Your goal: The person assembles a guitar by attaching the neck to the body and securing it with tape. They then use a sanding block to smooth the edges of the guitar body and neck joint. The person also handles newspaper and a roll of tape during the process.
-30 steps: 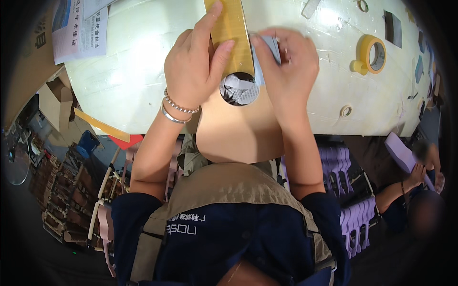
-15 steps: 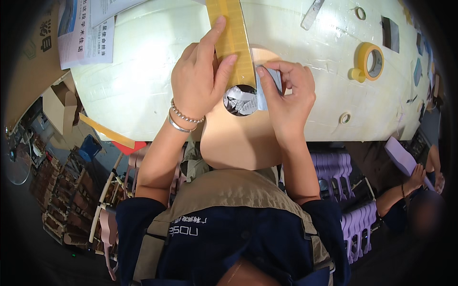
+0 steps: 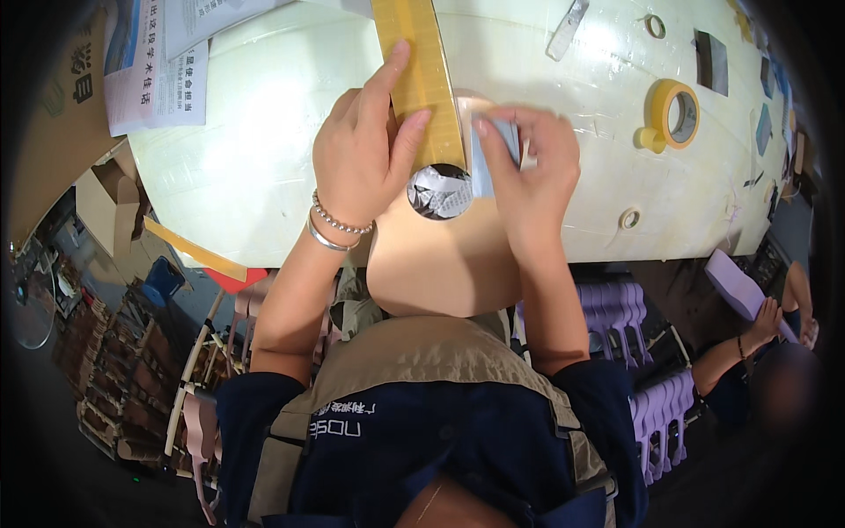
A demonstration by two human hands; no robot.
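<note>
A long yellow cardboard tube (image 3: 421, 70) lies on the white table (image 3: 246, 167), its open end (image 3: 437, 190) stuffed with crumpled printed paper and pointing toward me. My left hand (image 3: 361, 172) grips the tube from the left, thumb and forefinger laid along it. My right hand (image 3: 532, 176) pinches a small pale blue flat piece (image 3: 495, 151) against the tube's right side by the opening. Under both hands a tan sheet (image 3: 440, 264) overhangs the table edge.
On the table's right are a yellow tape roll (image 3: 673, 114), a small tape ring (image 3: 628, 217) and a dark square (image 3: 711, 62). Printed sheets (image 3: 158, 66) lie at the far left. Purple stacks (image 3: 616, 317) stand below, where another person's hand (image 3: 767, 310) holds a purple piece.
The tube's open end has slid a little toward me with both hands. My right hand has curled tighter over the pale blue piece beside the opening.
</note>
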